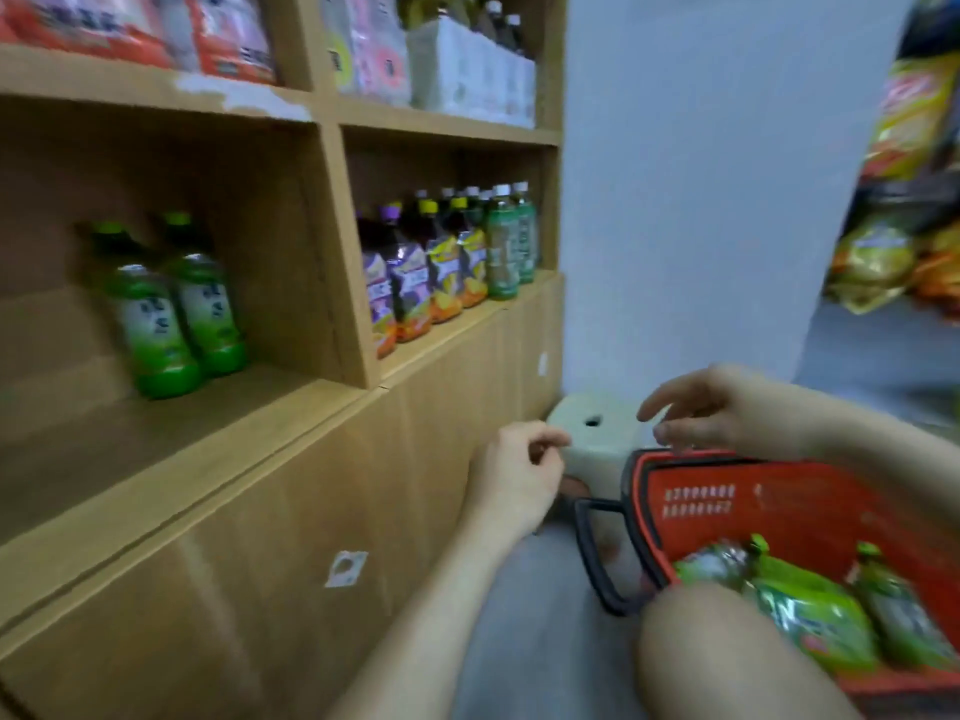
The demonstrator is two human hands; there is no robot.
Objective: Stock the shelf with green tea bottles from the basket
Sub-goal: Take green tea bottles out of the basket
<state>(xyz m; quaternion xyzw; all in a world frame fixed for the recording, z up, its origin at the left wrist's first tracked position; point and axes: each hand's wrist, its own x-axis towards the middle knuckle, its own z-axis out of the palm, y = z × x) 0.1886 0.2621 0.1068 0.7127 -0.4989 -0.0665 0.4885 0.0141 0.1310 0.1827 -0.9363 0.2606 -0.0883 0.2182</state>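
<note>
Shelf [171, 439]: a wooden cubby at the left holds two green tea bottles [176, 304] standing upright side by side near its middle, leaving bare board around them, likely so that more can be lined up alongside.
Neighbouring cubby: packed with purple and yellow juice bottles [415, 278], so it offers no room for the tea.
Basket [779, 506]: red plastic, on the floor at the lower right with its black handle [597, 553] folded down toward the shelf, which keeps the top open for reaching in.
Stock remaining: several green tea bottles in the basket [810, 610] lie on their sides, partly hidden by a knee.
Left hand [519, 475]: empty, fingers loosely curled with thumb near fingertips, hanging between the shelf front and the basket.
Right hand [711, 413]: empty, fingers half spread and bent, poised just above the basket's far rim; contact with the rim cannot be told through the blur.
Step judged: reaching for the next bottle.
</note>
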